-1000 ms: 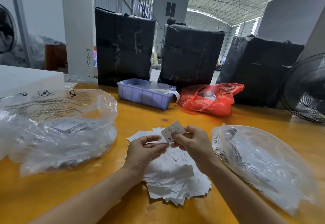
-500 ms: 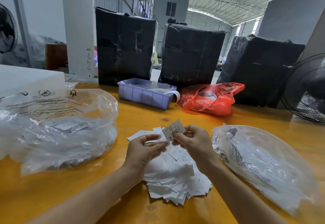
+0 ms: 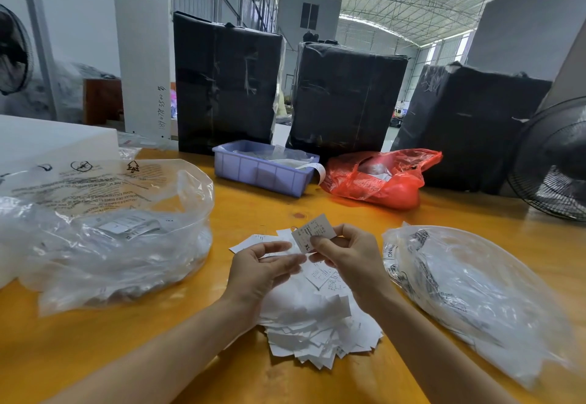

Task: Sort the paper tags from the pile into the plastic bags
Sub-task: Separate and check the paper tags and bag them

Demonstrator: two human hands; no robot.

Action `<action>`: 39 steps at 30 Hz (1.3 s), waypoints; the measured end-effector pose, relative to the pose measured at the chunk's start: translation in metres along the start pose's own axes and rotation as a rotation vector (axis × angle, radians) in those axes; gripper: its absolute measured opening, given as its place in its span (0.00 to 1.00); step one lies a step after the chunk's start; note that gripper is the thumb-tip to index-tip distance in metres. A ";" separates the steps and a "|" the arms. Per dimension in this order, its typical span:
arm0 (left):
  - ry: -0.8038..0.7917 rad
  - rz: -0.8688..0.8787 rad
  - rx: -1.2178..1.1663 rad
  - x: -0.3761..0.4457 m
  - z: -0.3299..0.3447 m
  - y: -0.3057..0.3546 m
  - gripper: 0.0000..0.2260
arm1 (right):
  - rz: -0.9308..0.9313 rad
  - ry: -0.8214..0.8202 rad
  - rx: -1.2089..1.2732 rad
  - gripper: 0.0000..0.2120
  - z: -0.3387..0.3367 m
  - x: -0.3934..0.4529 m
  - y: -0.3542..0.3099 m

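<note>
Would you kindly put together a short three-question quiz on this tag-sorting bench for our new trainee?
1. True or false: the right hand pinches a tag marked XL.
2. Which lies under both hands? A) the tag pile B) the red bag C) the blue tray
3. Fill in: a clear plastic bag lies on each side of the pile, on the ____ table.

Key: 1 true; 2 A; 3 wooden.

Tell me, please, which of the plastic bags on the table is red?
The red bag by the purple bin; the two bags flanking the tag pile are clear.
</note>
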State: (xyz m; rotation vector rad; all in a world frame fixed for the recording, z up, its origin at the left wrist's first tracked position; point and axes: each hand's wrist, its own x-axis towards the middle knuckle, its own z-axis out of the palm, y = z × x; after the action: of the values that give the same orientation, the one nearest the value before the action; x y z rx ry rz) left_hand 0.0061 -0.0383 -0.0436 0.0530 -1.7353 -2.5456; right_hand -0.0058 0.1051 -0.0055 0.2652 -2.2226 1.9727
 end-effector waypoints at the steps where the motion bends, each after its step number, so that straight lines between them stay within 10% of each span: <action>1: 0.002 0.003 -0.006 0.000 0.000 0.000 0.25 | 0.003 -0.010 -0.009 0.03 0.000 0.000 0.000; 12: 0.003 0.048 0.010 0.002 -0.002 -0.003 0.14 | 0.177 -0.193 -0.135 0.06 -0.013 0.005 0.002; 17: 0.012 0.054 0.025 0.004 -0.002 -0.006 0.10 | 0.025 -0.197 -0.257 0.22 -0.007 0.001 0.004; 30: 0.144 0.075 0.033 0.008 -0.003 -0.006 0.05 | -0.038 -0.309 -0.361 0.09 0.006 -0.002 0.012; 39: 0.204 0.051 -0.110 0.006 0.002 0.001 0.06 | -0.220 -0.286 -0.474 0.28 0.015 -0.005 0.014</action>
State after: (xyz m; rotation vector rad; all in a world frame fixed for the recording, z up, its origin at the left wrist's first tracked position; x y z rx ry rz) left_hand -0.0001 -0.0375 -0.0424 0.2499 -1.5034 -2.4943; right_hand -0.0042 0.0921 -0.0224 0.7244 -2.6147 1.3167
